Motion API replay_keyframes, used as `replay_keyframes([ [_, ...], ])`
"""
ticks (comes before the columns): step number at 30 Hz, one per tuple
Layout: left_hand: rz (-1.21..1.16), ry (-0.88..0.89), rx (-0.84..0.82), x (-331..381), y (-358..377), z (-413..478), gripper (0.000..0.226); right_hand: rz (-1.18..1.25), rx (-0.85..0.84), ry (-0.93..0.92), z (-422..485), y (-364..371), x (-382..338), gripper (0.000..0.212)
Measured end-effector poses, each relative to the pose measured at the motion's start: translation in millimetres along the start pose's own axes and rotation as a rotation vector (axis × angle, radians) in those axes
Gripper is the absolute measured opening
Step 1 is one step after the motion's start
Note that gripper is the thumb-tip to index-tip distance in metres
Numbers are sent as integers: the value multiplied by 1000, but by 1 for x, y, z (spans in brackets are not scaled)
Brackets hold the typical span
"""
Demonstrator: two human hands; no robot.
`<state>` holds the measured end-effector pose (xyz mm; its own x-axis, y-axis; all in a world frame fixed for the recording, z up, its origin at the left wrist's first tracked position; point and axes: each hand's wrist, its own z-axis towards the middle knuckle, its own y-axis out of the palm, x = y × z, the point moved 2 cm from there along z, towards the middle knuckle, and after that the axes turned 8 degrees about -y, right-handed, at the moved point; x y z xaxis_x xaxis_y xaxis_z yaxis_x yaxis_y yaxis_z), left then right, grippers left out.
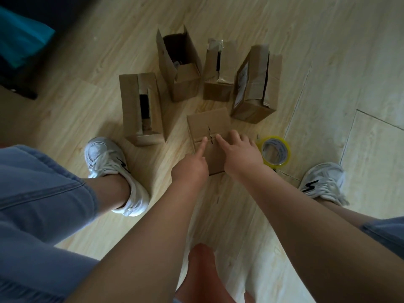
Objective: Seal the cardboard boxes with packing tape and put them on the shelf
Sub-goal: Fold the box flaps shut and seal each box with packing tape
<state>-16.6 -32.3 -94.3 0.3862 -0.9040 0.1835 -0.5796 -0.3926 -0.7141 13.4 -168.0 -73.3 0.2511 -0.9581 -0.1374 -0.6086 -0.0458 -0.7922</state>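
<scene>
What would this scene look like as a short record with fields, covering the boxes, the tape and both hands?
surface: light wood-look floor
box in work: small cardboard box, flaps folded shut
left hand: index fingertip pressing the box top by the seam
right hand: fingers spread on the box top
tape: yellowish packing tape roll, on the floor right of the box
other boxes: four open cardboard boxes, standing behind it

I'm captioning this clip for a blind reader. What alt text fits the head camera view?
Seen from above, a person's left hand and right hand press on the closed flaps of a small cardboard box on a wooden floor. A roll of tape lies to its right, and four open boxes stand behind it.
</scene>
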Motion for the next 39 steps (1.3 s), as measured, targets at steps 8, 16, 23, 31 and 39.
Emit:
replay_keyframes([
  [8, 82, -68, -64, 11, -6, 8, 66, -172, -43, 23, 6, 2, -7, 79],
  [16, 46, -52, -113, 11, -9, 11, 75, -136, -42, 4, 7, 1, -3, 84],
  [23, -236, 15, -131, 20, -6, 0, 69, 398, 261, 42, -11, 6, 26, 63],
  [31, -418, 20, 3, 32, 2, -3, 53, 529, 297, 388, -39, 27, 104, 56],
  [39, -426, 72, 133, 35, -8, -4, 41, 252, -45, 328, -22, 45, 118, 16],
])
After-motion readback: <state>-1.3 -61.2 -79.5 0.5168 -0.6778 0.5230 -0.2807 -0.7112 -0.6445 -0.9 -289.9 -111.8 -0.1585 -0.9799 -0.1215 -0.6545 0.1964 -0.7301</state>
